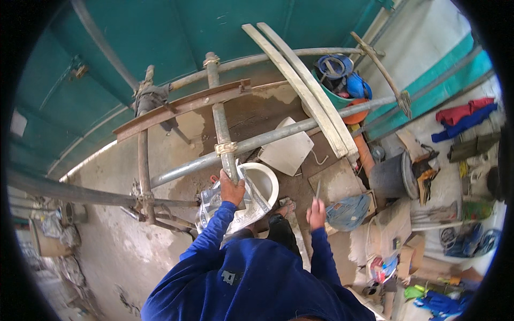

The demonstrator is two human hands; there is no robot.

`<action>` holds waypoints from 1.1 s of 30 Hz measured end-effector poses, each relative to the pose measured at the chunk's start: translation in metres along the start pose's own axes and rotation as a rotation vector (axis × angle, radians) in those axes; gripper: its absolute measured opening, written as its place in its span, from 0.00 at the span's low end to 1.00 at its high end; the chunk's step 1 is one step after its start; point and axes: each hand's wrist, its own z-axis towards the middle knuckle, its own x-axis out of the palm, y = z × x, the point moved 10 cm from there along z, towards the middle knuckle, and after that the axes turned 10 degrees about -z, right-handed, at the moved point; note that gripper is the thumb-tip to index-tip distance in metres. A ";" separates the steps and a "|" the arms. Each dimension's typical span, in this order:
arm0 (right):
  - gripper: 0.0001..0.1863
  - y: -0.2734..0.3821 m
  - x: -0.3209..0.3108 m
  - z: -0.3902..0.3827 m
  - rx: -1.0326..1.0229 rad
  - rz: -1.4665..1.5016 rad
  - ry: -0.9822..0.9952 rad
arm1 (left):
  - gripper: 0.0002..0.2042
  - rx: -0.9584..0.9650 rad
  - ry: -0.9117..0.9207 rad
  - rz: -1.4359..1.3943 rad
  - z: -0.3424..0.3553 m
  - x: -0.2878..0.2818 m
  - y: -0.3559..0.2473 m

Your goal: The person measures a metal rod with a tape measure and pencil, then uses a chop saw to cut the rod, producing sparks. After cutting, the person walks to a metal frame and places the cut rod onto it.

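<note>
My left hand point(232, 190) is closed around the near end of a grey metal pipe point(221, 131), which is tied with cord to a crossing scaffold pipe point(270, 139). Below that hand hangs or lies a white printed sack point(211, 206), beside a round white tub-like vessel point(270, 179). In my closed right hand point(316, 215) is a slim grey tool point(318, 188), pointing away from me; its exact kind cannot be made out. My right hand is held low, apart from the scaffold.
Two pale planks point(305, 88) lean across the scaffold. A rusty angle bar point(182, 109) rests over the pipes at left. A black bucket point(393, 176), a blue bag point(348, 212) and clutter line the right. A white panel point(286, 147) lies beyond the tub.
</note>
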 end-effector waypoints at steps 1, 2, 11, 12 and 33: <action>0.15 0.014 0.021 0.026 0.324 0.427 0.111 | 0.43 0.031 -0.015 0.045 -0.001 -0.001 -0.006; 0.12 0.062 0.033 0.054 0.277 0.715 0.103 | 0.42 0.033 -0.039 0.041 -0.003 -0.004 -0.008; 0.10 0.284 0.133 0.237 0.093 0.857 0.238 | 0.43 0.005 -0.110 0.163 -0.006 -0.006 -0.014; 0.10 0.294 0.138 0.253 0.094 0.882 0.219 | 0.43 -0.035 -0.096 0.152 -0.006 -0.005 -0.011; 0.11 0.319 0.302 0.328 0.353 0.694 0.407 | 0.42 -0.077 -0.105 0.155 -0.006 -0.007 -0.012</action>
